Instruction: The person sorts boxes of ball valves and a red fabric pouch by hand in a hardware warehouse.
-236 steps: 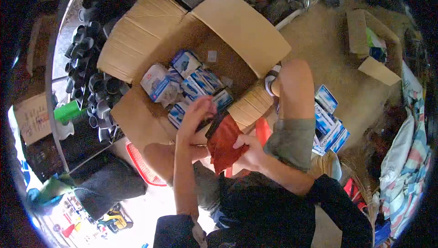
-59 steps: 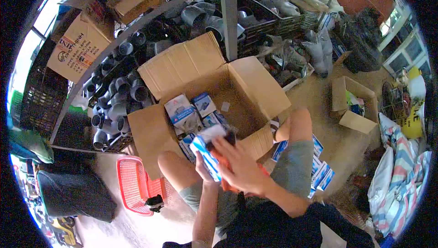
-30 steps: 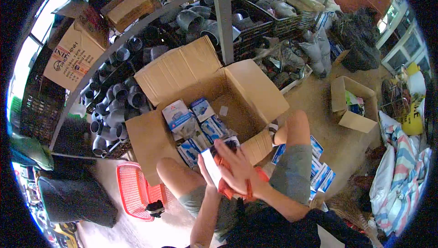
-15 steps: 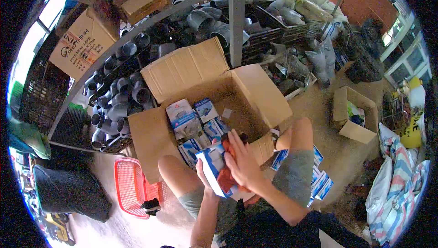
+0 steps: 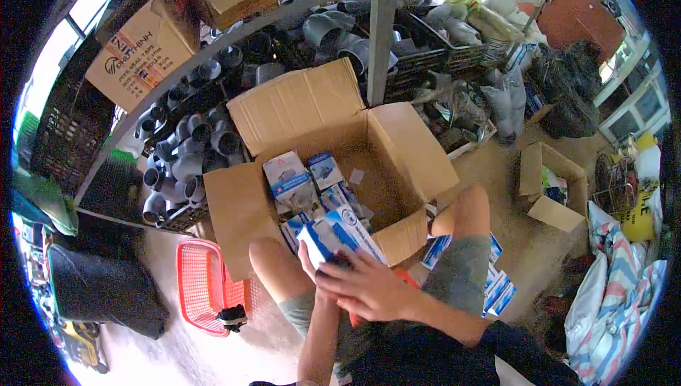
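My left hand (image 5: 310,267) is closed around the near-left end of a blue and white printed carton (image 5: 344,233), held tilted over my lap. My right hand (image 5: 372,288) lies across the carton's near end with its fingers bent, pressing a reddish-orange cloth (image 5: 406,277) with a dark part. Most of the cloth is hidden under that hand. Just beyond stands a large open cardboard box (image 5: 397,244), its flaps folded out. Inside it, on the left, lie several similar blue and white cartons (image 5: 287,177).
A red plastic basket (image 5: 186,290) sits left of my knee, with a small black object at its rim. More blue and white cartons (image 5: 500,294) lie on the floor at right. Grey pipe fittings (image 5: 188,162) fill racks behind. A smaller open box (image 5: 537,173) stands at right.
The carton has turned so that its long printed face shows upward. My right hand has slid down to its near end, and the cloth is now mostly covered.
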`<action>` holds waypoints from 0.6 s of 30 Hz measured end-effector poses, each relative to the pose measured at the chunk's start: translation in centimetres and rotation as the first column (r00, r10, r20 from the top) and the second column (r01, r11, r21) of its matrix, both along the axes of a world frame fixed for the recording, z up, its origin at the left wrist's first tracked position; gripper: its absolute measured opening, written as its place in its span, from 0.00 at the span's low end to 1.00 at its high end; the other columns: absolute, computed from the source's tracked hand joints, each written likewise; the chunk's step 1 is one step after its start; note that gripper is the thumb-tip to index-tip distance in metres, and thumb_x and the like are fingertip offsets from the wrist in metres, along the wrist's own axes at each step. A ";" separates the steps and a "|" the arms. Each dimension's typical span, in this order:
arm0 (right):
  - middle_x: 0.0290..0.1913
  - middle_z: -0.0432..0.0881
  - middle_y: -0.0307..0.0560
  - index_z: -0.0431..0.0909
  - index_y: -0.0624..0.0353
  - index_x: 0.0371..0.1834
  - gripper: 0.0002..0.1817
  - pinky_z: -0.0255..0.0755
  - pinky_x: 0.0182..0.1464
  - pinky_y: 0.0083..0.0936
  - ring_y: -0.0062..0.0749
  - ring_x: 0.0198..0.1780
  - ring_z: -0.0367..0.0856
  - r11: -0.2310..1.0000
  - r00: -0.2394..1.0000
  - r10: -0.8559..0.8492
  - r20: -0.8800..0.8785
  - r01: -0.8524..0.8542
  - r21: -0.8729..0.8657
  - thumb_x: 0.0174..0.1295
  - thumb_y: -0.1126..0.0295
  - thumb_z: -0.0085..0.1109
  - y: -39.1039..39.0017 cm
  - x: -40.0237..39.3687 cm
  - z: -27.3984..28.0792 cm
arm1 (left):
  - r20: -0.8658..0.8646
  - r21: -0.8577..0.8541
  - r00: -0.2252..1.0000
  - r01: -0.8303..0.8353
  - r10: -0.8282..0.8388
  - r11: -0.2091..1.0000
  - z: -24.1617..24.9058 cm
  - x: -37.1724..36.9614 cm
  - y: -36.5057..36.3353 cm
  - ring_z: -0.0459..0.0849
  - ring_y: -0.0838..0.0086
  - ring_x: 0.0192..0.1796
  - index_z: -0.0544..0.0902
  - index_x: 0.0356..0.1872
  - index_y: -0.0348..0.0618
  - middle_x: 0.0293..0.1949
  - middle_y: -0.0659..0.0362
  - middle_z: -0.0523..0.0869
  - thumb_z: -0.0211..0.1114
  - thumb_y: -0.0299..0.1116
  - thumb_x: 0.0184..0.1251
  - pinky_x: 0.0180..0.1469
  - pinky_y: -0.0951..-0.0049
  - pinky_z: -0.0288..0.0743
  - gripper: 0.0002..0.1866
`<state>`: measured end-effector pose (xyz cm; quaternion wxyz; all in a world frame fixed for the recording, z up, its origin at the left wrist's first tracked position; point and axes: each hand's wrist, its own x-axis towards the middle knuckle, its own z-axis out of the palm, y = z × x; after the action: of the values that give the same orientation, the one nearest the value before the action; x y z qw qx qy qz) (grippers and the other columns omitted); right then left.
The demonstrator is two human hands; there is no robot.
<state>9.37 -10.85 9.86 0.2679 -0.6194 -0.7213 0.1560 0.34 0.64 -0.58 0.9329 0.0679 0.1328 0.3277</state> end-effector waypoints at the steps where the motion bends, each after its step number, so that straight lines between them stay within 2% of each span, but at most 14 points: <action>1: 0.76 0.59 0.47 0.65 0.50 0.72 0.28 0.53 0.72 0.55 0.61 0.72 0.59 0.995 0.996 -0.087 -0.034 0.085 -0.055 0.70 0.56 0.47 0.0 0.8 -0.4 | -0.262 0.063 0.965 0.004 0.013 0.998 0.8 -0.1 -0.2 0.77 0.55 0.60 0.72 0.66 0.43 0.60 0.52 0.79 0.47 0.65 0.67 0.64 0.52 0.69 0.39; 3: 0.76 0.59 0.49 0.63 0.52 0.73 0.28 0.50 0.74 0.54 0.62 0.73 0.58 0.955 0.961 -0.264 -0.082 0.248 -0.161 0.71 0.57 0.45 1.9 4.0 -1.5 | -0.009 -0.001 0.994 0.111 -0.111 0.994 -3.1 -0.5 0.1 0.79 0.56 0.60 0.72 0.64 0.38 0.59 0.48 0.79 0.48 0.63 0.68 0.65 0.56 0.71 0.38; 4: 0.76 0.60 0.49 0.62 0.53 0.73 0.28 0.50 0.74 0.55 0.63 0.73 0.58 0.937 0.935 -0.342 -0.091 0.333 -0.100 0.72 0.57 0.44 2.7 4.8 -1.7 | -0.274 0.111 0.959 0.102 -0.068 0.989 -0.4 0.2 -1.1 0.79 0.56 0.60 0.71 0.64 0.36 0.60 0.47 0.79 0.48 0.63 0.69 0.65 0.58 0.71 0.39; 5: 0.76 0.60 0.50 0.61 0.54 0.74 0.28 0.49 0.74 0.55 0.63 0.73 0.57 0.906 0.901 -0.422 -0.102 0.421 -0.039 0.72 0.57 0.43 3.2 5.6 -1.7 | -0.264 0.091 0.955 0.168 -0.139 0.982 0.9 0.3 -1.5 0.78 0.57 0.62 0.70 0.66 0.34 0.62 0.46 0.78 0.48 0.62 0.69 0.67 0.57 0.70 0.39; 6: 0.76 0.60 0.51 0.60 0.55 0.74 0.28 0.48 0.74 0.55 0.63 0.73 0.57 0.861 0.857 -0.502 -0.119 0.508 0.024 0.73 0.58 0.42 3.5 5.9 -1.8 | -0.238 0.117 0.962 0.167 -0.136 0.979 -1.2 0.5 -1.6 0.74 0.55 0.66 0.66 0.69 0.37 0.66 0.48 0.75 0.49 0.61 0.69 0.71 0.56 0.64 0.40; 7: 0.75 0.61 0.55 0.57 0.59 0.75 0.29 0.49 0.73 0.55 0.64 0.73 0.58 0.835 0.835 -0.545 -0.069 0.549 0.049 0.74 0.59 0.40 3.8 5.4 -1.8 | -0.161 0.108 0.978 0.151 -0.133 0.983 -0.1 0.9 -1.8 0.72 0.55 0.67 0.64 0.72 0.39 0.68 0.49 0.72 0.49 0.61 0.69 0.72 0.56 0.61 0.40; 8: 0.74 0.61 0.58 0.57 0.61 0.75 0.29 0.48 0.73 0.54 0.64 0.72 0.59 0.786 0.780 -0.606 -0.158 0.618 0.035 0.74 0.58 0.40 3.7 4.5 -2.2 | -0.083 0.098 0.989 0.130 -0.122 0.987 1.0 1.5 -1.9 0.70 0.55 0.69 0.61 0.74 0.41 0.70 0.50 0.70 0.48 0.61 0.69 0.74 0.55 0.58 0.41; 9: 0.74 0.61 0.61 0.57 0.62 0.74 0.30 0.47 0.74 0.54 0.63 0.72 0.60 0.733 0.713 -0.657 -0.245 0.680 0.013 0.74 0.58 0.40 3.4 3.3 -2.7 | 0.343 -0.104 0.938 0.087 -0.047 0.991 0.1 2.2 -1.9 0.67 0.57 0.71 0.57 0.76 0.44 0.72 0.49 0.66 0.47 0.61 0.69 0.75 0.56 0.55 0.42; 10: 0.73 0.61 0.63 0.57 0.64 0.74 0.30 0.46 0.75 0.53 0.62 0.72 0.61 0.678 0.636 -0.697 -0.331 0.735 -0.015 0.75 0.57 0.40 3.2 2.5 -3.0 | 0.156 0.066 0.983 0.085 -0.094 0.994 0.9 2.1 -1.5 0.66 0.57 0.72 0.55 0.77 0.44 0.73 0.48 0.64 0.48 0.61 0.68 0.75 0.55 0.56 0.43; 11: 0.73 0.61 0.68 0.57 0.66 0.74 0.31 0.47 0.74 0.53 0.63 0.72 0.60 0.652 0.530 -0.724 -0.442 0.735 -0.186 0.75 0.57 0.40 2.7 2.2 -2.7 | 0.123 0.107 0.987 0.092 -0.105 0.990 1.5 1.9 -1.5 0.66 0.57 0.72 0.55 0.77 0.44 0.72 0.48 0.65 0.48 0.61 0.69 0.75 0.55 0.57 0.42; 14: 0.73 0.61 0.65 0.56 0.64 0.74 0.31 0.47 0.74 0.54 0.62 0.72 0.61 0.678 0.519 -0.709 -0.477 0.688 -0.259 0.74 0.58 0.41 3.1 3.3 -3.6 | -0.011 0.118 0.992 0.129 -0.129 0.985 1.6 1.8 -1.2 0.67 0.56 0.72 0.55 0.76 0.43 0.72 0.48 0.66 0.48 0.59 0.70 0.74 0.55 0.59 0.41; 15: 0.73 0.62 0.60 0.61 0.59 0.74 0.30 0.47 0.74 0.55 0.60 0.72 0.61 0.702 0.633 -0.664 -0.399 0.711 -0.039 0.71 0.59 0.46 3.5 3.5 -3.6 | -0.060 0.102 0.989 0.140 -0.134 0.985 1.5 1.9 -1.1 0.67 0.56 0.71 0.56 0.76 0.42 0.71 0.48 0.66 0.48 0.59 0.70 0.74 0.55 0.59 0.41; 16: 0.74 0.62 0.57 0.62 0.57 0.73 0.29 0.48 0.74 0.54 0.61 0.72 0.61 0.776 0.746 -0.602 -0.286 0.631 0.011 0.71 0.59 0.46 3.7 3.6 -2.9 | -0.026 0.100 0.984 0.178 -0.176 0.979 1.6 1.7 -0.9 0.68 0.57 0.71 0.58 0.75 0.42 0.71 0.49 0.67 0.47 0.57 0.72 0.74 0.54 0.59 0.38; 18: 0.75 0.63 0.51 0.64 0.52 0.73 0.28 0.48 0.74 0.54 0.62 0.71 0.60 0.900 0.902 -0.429 -0.037 0.431 0.066 0.70 0.59 0.46 3.8 3.4 -1.3 | -0.170 0.111 0.978 0.143 -0.123 0.984 -1.0 0.9 -0.8 0.69 0.58 0.70 0.60 0.74 0.43 0.71 0.51 0.68 0.46 0.54 0.74 0.74 0.55 0.58 0.34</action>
<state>12.73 -7.03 8.54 0.3256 -0.7515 -0.5691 0.0734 1.24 -0.11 -1.55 0.9329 0.1601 0.1834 0.2654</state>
